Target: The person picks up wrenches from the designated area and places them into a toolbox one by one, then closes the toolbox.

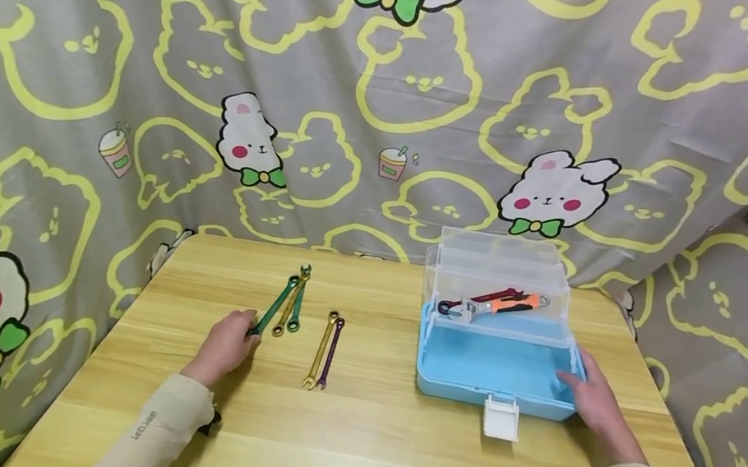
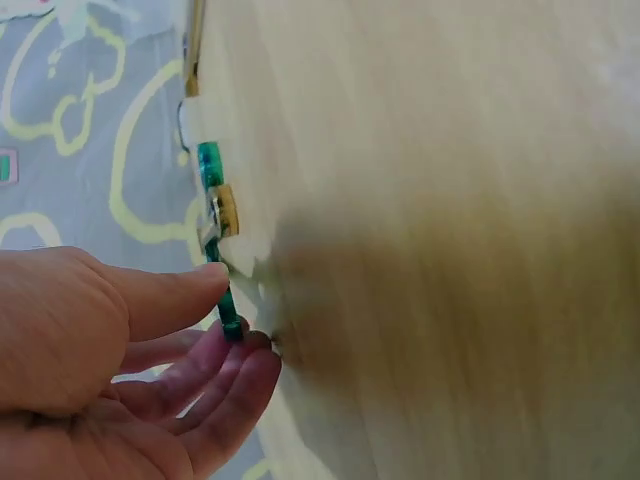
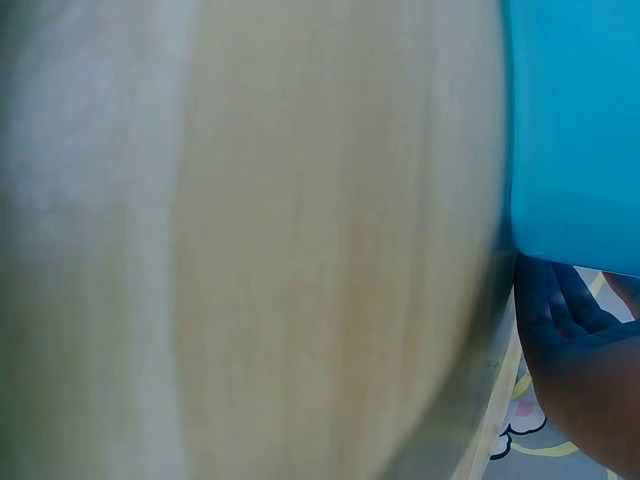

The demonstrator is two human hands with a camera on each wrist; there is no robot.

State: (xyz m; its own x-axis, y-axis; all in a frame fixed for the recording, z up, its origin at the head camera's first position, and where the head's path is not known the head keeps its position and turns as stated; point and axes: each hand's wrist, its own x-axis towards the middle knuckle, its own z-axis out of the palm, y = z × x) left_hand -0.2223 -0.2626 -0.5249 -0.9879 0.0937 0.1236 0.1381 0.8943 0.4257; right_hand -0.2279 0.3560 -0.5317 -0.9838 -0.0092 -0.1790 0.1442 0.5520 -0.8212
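My left hand (image 1: pixel 225 345) pinches the near end of a green wrench (image 1: pixel 275 305) between thumb and fingers; the left wrist view shows the thumb (image 2: pixel 180 300) on it. Just right of it lie a gold wrench (image 1: pixel 289 310) and a second green wrench (image 1: pixel 297 310), close together. Over on the right, my right hand (image 1: pixel 596 398) grips the side wall of a light blue toolbox (image 1: pixel 494 363), thumb over the rim and fingers outside. The box stands with its lid raised, and its raised clear tray (image 1: pixel 538 327) bears an orange-handled adjustable wrench (image 1: pixel 508 303) and a dark red wrench (image 1: pixel 483 296).
Another gold wrench (image 1: pixel 321 351) and a purple wrench (image 1: pixel 331 353) lie side by side on the wooden table (image 1: pixel 350 455), between the left hand and the box. The box's white latch (image 1: pixel 501 420) hangs down in front. A patterned curtain (image 1: pixel 393 212) stands behind the table.
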